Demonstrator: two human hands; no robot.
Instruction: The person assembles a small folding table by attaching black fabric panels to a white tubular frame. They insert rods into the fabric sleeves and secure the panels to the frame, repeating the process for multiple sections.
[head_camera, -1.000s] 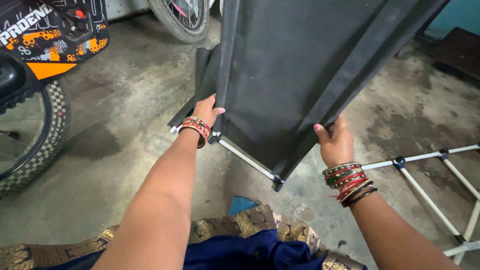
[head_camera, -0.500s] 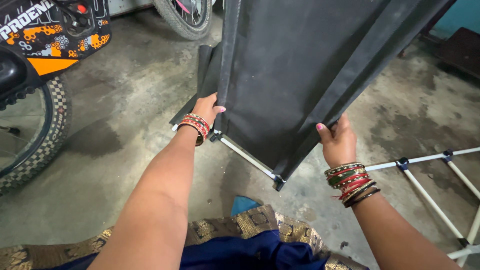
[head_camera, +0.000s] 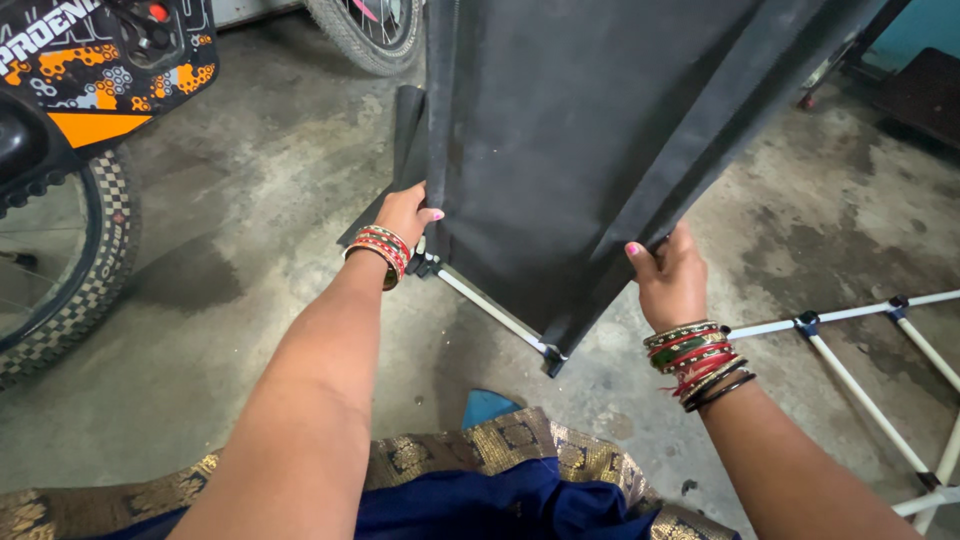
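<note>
A large black fabric cover (head_camera: 590, 130) hangs over a white tube frame (head_camera: 495, 312) that stands on the concrete floor. My left hand (head_camera: 405, 212), with red bangles at the wrist, grips the cover's left edge near a black corner joint. My right hand (head_camera: 668, 275), with several bangles, grips the cover's lower right edge. The cover's lower corner ends at a joint (head_camera: 552, 357) between my hands. The upper part of the frame is hidden under the fabric.
A bicycle wheel (head_camera: 70, 270) with an orange and black panel (head_camera: 100, 60) stands at the left. Another tyre (head_camera: 365, 35) is at the top. More white tubes with black joints (head_camera: 860, 345) lie on the floor at right. Blue and gold cloth (head_camera: 500, 480) covers my lap.
Both hands keep their grip on the cover. They have shifted only slightly, and the view has drifted a little.
</note>
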